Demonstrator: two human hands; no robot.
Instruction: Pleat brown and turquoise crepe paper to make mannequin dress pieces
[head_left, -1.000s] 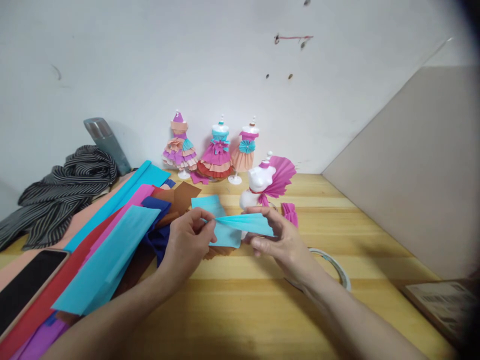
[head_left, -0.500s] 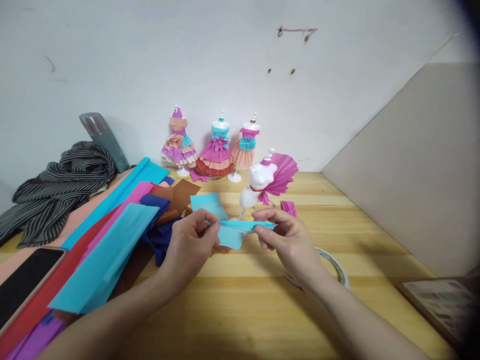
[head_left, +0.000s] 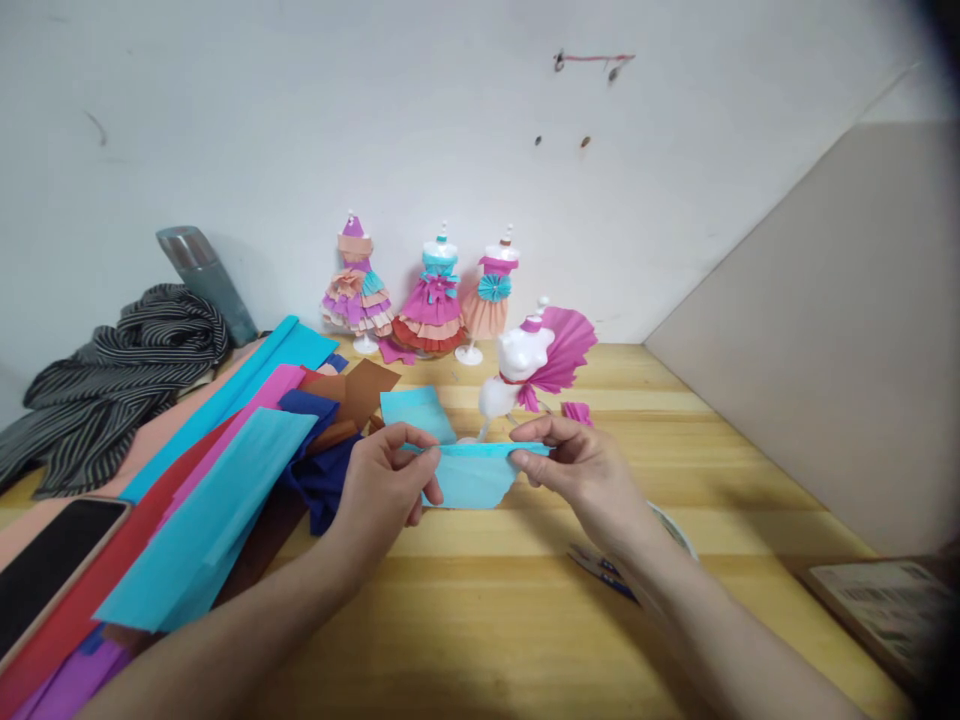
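Observation:
A light blue sheet of crepe paper (head_left: 471, 480) is stretched between my two hands, its top edge folded into a narrow strip. My left hand (head_left: 394, 470) pinches the fold at its left end. At the other end, my right hand (head_left: 574, 470) pinches the same fold between thumb and fingers. Just beyond the paper stands a small white mannequin (head_left: 523, 352) with a pleated magenta paper fan (head_left: 564, 348) at its back. Another light blue paper piece (head_left: 417, 413) lies behind my left hand.
Three dressed mannequins (head_left: 439, 300) stand along the wall. Colored paper sheets (head_left: 217, 510), a phone (head_left: 60, 570), a striped cloth (head_left: 127, 375) and a bottle (head_left: 206, 280) fill the left side. Scissors (head_left: 604, 570) and a partly hidden roll of tape (head_left: 675, 530) lie by my right forearm.
The blue paper has turned so its broad face hangs down below the fold toward me. My hands have stayed nearly in place, and more of the scissors shows.

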